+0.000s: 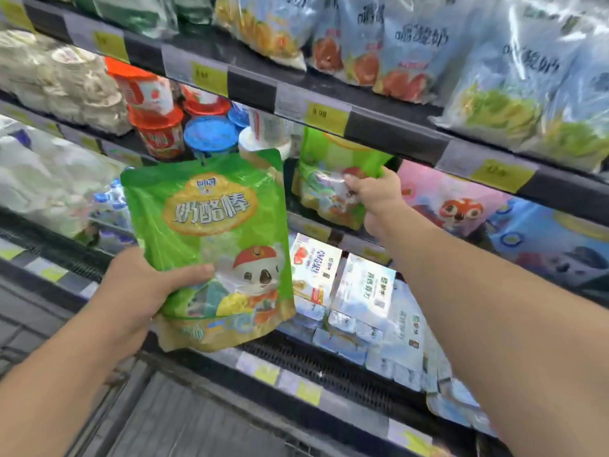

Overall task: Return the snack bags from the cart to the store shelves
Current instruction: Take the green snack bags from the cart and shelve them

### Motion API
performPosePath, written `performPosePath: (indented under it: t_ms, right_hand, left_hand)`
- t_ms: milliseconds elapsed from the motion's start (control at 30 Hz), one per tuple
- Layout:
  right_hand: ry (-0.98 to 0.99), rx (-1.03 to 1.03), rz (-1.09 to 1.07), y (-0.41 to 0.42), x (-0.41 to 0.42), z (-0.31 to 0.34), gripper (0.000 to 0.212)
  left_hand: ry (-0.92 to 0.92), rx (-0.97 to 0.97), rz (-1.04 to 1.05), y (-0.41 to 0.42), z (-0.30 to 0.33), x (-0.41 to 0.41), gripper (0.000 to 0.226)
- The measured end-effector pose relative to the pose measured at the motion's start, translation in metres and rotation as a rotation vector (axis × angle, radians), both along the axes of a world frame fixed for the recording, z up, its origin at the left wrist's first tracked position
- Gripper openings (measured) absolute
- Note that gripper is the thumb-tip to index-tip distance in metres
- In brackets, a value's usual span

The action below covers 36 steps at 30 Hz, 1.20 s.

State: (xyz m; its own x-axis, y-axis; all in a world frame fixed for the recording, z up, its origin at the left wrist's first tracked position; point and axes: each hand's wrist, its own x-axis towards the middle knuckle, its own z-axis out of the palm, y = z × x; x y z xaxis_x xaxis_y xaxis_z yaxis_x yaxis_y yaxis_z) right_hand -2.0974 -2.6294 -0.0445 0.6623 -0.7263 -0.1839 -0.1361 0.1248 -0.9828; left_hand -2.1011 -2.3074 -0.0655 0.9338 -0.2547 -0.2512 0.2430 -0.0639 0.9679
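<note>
A green snack bag with a koala cartoon is upright in front of the shelves, and my left hand grips its lower left side with the thumb across the front. A second green bag of the same kind stands on the middle shelf under the shelf above. My right hand reaches in and pinches that bag's upper right part. The bag's top is partly hidden by the upper shelf rail.
Pink and blue cartoon bags stand right of the shelved green bag. Red and blue cups sit to its left. White boxes fill the shelf below. Pale blue bags line the top shelf. The cart's rim shows at lower left.
</note>
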Motion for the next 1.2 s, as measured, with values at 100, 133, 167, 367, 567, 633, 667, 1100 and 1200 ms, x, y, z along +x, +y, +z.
performPosePath:
  t_ms: [100,133,167,367,567,633,667,1100,1200]
  right_hand:
    - [0.017,-0.036,-0.053,-0.013,0.017,-0.004,0.025]
    - [0.032,-0.043,-0.065,-0.019,0.022,-0.006,0.016]
    - [0.067,-0.042,-0.073,-0.024,0.027,-0.005,0.022]
    - [0.179,0.086,-0.133,-0.043,0.051,0.000,0.018]
    - [0.188,-0.023,-0.244,-0.038,0.056,-0.012,0.006]
    - [0.180,-0.019,-0.234,-0.033,0.051,-0.022,0.014]
    - [0.188,-0.048,-0.228,-0.030,0.049,-0.027,0.028]
    - [-0.115,0.020,0.324,0.053,-0.061,-0.037,0.031]
    - [-0.045,-0.032,0.383,0.031,-0.070,-0.037,0.045]
  left_hand:
    - [-0.011,-0.023,0.006,-0.005,-0.004,0.002,0.045]
    - [-0.016,-0.025,0.007,-0.006,-0.005,0.003,0.045]
    - [-0.021,-0.026,0.009,-0.008,-0.007,0.003,0.043]
    - [-0.024,-0.095,-0.041,-0.021,-0.013,0.007,0.055]
    - [-0.019,-0.086,-0.056,-0.025,-0.011,0.012,0.051]
    - [-0.011,-0.082,-0.048,-0.025,-0.012,0.011,0.045]
    - [-0.004,-0.078,-0.041,-0.026,-0.012,0.011,0.044]
    - [0.000,-0.002,-0.136,-0.092,-0.006,0.029,0.042]
    - [-0.084,0.150,-0.185,-0.135,0.003,0.045,0.032]
